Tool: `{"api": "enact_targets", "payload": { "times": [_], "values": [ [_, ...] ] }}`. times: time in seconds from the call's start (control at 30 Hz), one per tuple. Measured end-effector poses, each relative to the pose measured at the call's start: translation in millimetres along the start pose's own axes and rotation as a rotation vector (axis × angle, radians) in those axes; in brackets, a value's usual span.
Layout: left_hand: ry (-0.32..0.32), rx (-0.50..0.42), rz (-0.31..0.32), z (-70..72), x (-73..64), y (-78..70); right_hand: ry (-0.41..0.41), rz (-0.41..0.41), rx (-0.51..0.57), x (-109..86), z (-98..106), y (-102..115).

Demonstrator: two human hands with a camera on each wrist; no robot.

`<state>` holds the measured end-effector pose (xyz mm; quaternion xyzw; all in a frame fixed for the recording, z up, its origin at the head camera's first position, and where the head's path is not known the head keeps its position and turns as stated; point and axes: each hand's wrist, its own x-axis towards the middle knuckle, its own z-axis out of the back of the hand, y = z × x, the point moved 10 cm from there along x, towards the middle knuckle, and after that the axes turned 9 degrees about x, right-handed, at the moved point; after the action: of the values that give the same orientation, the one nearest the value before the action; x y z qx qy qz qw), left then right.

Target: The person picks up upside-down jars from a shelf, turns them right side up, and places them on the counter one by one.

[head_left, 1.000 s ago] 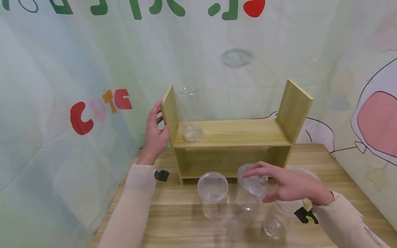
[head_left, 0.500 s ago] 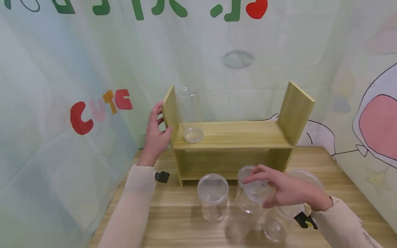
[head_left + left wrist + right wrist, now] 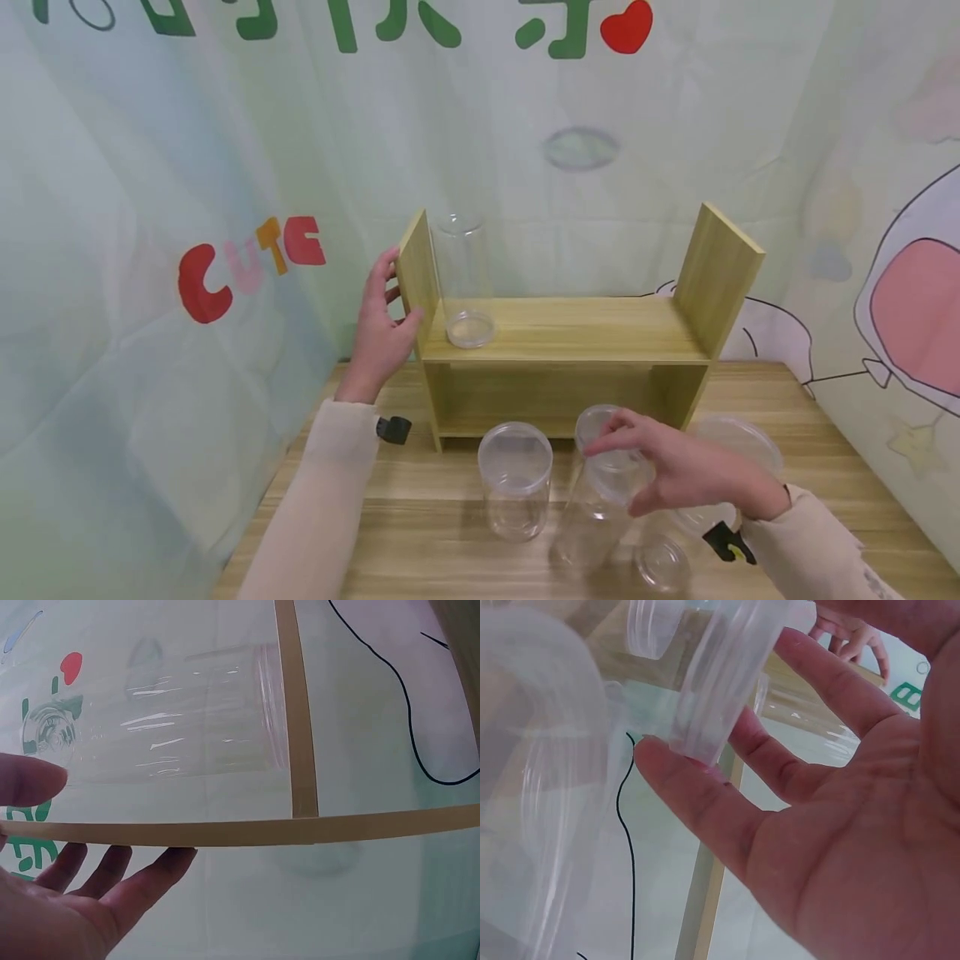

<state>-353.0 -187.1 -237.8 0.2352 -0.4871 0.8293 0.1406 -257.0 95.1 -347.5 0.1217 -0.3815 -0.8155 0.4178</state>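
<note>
My left hand (image 3: 384,337) holds the left side panel of a two-tier wooden shelf (image 3: 570,329), thumb on one side and fingers on the other, as the left wrist view shows. On the upper tier beside that panel stands a tall clear jar (image 3: 467,283). My right hand (image 3: 690,467) grips a clear plastic jar (image 3: 592,529) by its pale lid, which the right wrist view shows between thumb and fingers (image 3: 697,799). That jar leans in the head view, its base left of its lid. Behind it stands another lidded jar (image 3: 592,417).
A lidded jar (image 3: 515,479) stands in front of the shelf. Right of the held jar lies a small round clear piece (image 3: 662,562). A wide clear container (image 3: 738,442) is partly behind my right hand. Printed cloth (image 3: 300,125) encloses the wooden table (image 3: 420,550).
The jar under my right hand has shifted, its base moving slightly rightward. My left hand keeps its hold on the panel. The whole head view has drifted slightly downward.
</note>
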Motion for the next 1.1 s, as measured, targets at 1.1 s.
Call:
{"api": "enact_targets", "payload": {
  "times": [1.1],
  "values": [
    [0.000,0.045,-0.007,-2.1,-1.1,0.5,-0.021,-0.021,-0.155,6.6,-22,-9]
  ]
}}
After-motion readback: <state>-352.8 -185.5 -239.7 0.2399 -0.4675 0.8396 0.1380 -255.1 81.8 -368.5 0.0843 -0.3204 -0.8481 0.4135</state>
